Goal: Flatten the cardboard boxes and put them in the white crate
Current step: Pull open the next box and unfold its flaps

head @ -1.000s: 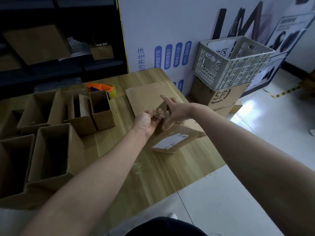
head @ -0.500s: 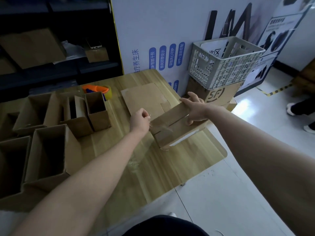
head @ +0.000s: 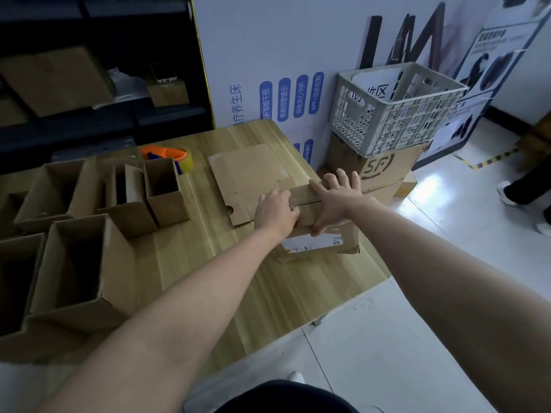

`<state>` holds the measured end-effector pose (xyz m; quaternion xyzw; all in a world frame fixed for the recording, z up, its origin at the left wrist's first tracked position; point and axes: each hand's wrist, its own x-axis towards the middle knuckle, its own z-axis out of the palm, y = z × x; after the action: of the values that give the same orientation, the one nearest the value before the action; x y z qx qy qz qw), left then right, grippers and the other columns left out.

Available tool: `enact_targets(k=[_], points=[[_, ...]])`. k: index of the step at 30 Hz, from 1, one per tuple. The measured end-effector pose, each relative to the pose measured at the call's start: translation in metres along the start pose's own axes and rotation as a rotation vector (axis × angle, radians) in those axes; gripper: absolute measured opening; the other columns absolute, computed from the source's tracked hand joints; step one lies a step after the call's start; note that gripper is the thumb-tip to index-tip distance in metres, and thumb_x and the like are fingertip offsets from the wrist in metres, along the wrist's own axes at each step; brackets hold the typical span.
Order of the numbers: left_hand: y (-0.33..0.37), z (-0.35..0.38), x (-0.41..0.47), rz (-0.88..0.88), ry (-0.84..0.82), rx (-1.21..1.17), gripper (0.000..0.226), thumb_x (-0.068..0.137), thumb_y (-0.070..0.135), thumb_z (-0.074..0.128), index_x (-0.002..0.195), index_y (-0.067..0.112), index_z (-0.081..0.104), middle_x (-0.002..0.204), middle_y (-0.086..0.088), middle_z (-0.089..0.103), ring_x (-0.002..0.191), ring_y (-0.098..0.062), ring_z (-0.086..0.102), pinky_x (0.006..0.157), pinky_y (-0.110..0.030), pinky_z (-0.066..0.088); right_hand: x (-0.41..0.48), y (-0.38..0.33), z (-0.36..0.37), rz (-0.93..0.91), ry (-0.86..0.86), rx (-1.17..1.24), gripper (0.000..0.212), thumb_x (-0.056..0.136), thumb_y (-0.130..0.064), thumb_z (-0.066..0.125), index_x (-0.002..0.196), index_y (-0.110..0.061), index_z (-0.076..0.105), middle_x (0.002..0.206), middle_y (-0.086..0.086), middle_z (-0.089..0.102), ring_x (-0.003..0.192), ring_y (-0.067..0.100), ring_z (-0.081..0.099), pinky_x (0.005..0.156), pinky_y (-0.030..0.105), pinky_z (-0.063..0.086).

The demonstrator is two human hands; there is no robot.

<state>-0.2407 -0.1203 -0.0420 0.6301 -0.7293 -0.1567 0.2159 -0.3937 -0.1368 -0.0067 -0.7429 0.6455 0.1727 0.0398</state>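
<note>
A small cardboard box point(head: 320, 245) with a white label lies at the right side of the wooden table point(head: 232, 281). My right hand point(head: 337, 201) presses down on its top with spread, straight fingers. My left hand point(head: 275, 211) rests on the box's left end with fingers curled over the edge. A flattened cardboard sheet point(head: 250, 174) lies just behind the box. The white crate point(head: 396, 108) sits off the table to the right, on top of stacked brown cartons.
Several open upright cardboard boxes point(head: 80, 263) fill the table's left half. An orange tape dispenser point(head: 170, 155) stands behind them. Dark shelves point(head: 89, 84) hold more cardboard. A person's legs point(head: 524, 186) show at the far right on the white floor.
The box has come down from being held in the air onto the table. My right hand went from holding its far end to pressing flat on top; my left hand moved onto the box.
</note>
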Motion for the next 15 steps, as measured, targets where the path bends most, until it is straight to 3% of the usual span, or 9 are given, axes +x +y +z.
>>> enact_targets(k=[3, 6, 8, 11, 13, 15], points=[[0.002, -0.003, 0.004, 0.028, -0.001, -0.158, 0.025, 0.093, 0.019, 0.050, 0.069, 0.016, 0.044, 0.074, 0.000, 0.053, 0.073, -0.020, 0.052, 0.055, -0.025, 0.038, 0.002, -0.001, 0.008, -0.053, -0.036, 0.004, 0.130, 0.053, -0.073, 0.072, 0.150, -0.030, -0.002, 0.155, 0.009, 0.011, 0.143, 0.036, -0.005, 0.109, 0.061, -0.010], [-0.001, -0.008, 0.007, -0.061, 0.001, -0.385, 0.022, 0.089, 0.011, 0.054, 0.068, 0.014, 0.047, 0.068, 0.000, 0.055, 0.062, -0.015, 0.053, 0.049, -0.020, 0.042, 0.001, -0.006, 0.022, -0.081, -0.104, 0.124, 0.131, 0.056, -0.065, 0.076, 0.150, -0.029, -0.007, 0.154, 0.008, 0.013, 0.143, 0.034, 0.005, 0.113, 0.059, -0.002], [-0.019, -0.008, 0.011, -0.242, 0.075, -0.542, 0.023, 0.088, 0.007, 0.055, 0.067, 0.015, 0.047, 0.072, -0.003, 0.056, 0.068, -0.019, 0.057, 0.058, -0.023, 0.048, 0.000, -0.001, 0.029, -0.086, -0.081, 0.197, 0.128, 0.058, -0.060, 0.078, 0.151, -0.026, -0.003, 0.152, 0.008, 0.017, 0.141, 0.033, 0.012, 0.114, 0.058, 0.004], [-0.061, -0.005, 0.012, -0.534, 0.191, -0.561, 0.012, 0.087, 0.007, 0.055, 0.075, 0.009, 0.053, 0.099, -0.017, 0.060, 0.077, -0.025, 0.055, 0.070, -0.032, 0.048, 0.001, 0.010, 0.028, -0.084, -0.064, 0.235, 0.126, 0.057, -0.059, 0.078, 0.150, -0.024, 0.001, 0.150, 0.007, 0.020, 0.138, 0.032, 0.017, 0.114, 0.058, 0.012], [-0.081, -0.003, 0.011, -0.690, 0.279, -0.602, 0.014, 0.086, 0.007, 0.057, 0.073, 0.010, 0.053, 0.106, -0.015, 0.060, 0.072, -0.020, 0.055, 0.063, -0.025, 0.046, 0.003, 0.011, 0.027, -0.106, -0.057, 0.229, 0.125, 0.056, -0.060, 0.077, 0.150, -0.023, 0.004, 0.148, 0.007, 0.022, 0.136, 0.031, 0.020, 0.113, 0.058, 0.016], [-0.092, -0.005, 0.009, -0.791, 0.363, -0.680, 0.021, 0.084, 0.004, 0.058, 0.067, 0.012, 0.050, 0.095, -0.012, 0.062, 0.068, -0.018, 0.056, 0.056, -0.021, 0.042, 0.005, 0.010, 0.026, -0.119, -0.051, 0.226, 0.123, 0.056, -0.060, 0.077, 0.149, -0.024, 0.006, 0.147, 0.007, 0.023, 0.134, 0.031, 0.022, 0.113, 0.057, 0.018]])
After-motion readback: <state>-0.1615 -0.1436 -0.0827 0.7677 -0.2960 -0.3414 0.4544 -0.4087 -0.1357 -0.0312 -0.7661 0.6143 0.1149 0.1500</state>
